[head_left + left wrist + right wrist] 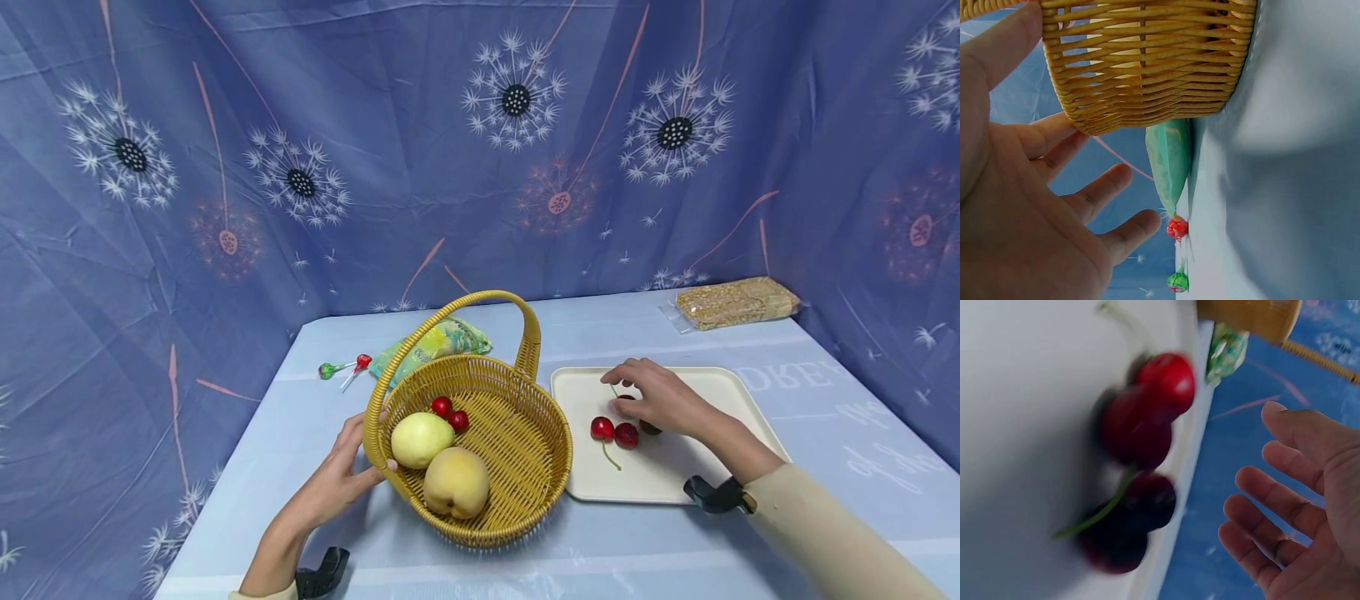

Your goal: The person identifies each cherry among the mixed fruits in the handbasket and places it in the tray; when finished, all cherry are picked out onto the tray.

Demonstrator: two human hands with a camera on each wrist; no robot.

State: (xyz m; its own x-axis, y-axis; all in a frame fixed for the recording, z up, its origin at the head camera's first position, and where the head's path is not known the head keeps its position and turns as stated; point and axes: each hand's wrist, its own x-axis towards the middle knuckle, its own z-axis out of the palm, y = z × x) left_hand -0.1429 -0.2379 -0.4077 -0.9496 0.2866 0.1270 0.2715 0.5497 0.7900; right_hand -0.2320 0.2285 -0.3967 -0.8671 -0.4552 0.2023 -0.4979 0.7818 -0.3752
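A woven yellow basket (517,467) with a tall handle holds a pale green fruit (422,440), a yellow peach (456,483) and two red cherries (450,414). My left hand (341,475) touches its left rim beside the handle's base, with thumb and index finger at the wicker and the other fingers spread away. To the right, several cherries (602,429) with stems lie on a cream tray (720,475), some partly covered in the head view. Just above these dark red cherries (1138,428) hovers my right hand (660,398), fingers loosely bent, nothing held.
Behind the basket lies a green packet (450,337). Two lollipops (358,364), one red and one green, lie left of it. A clear bag of grain-like pieces (738,302) rests at the table's back right. A patterned blue curtain (405,150) hangs behind.
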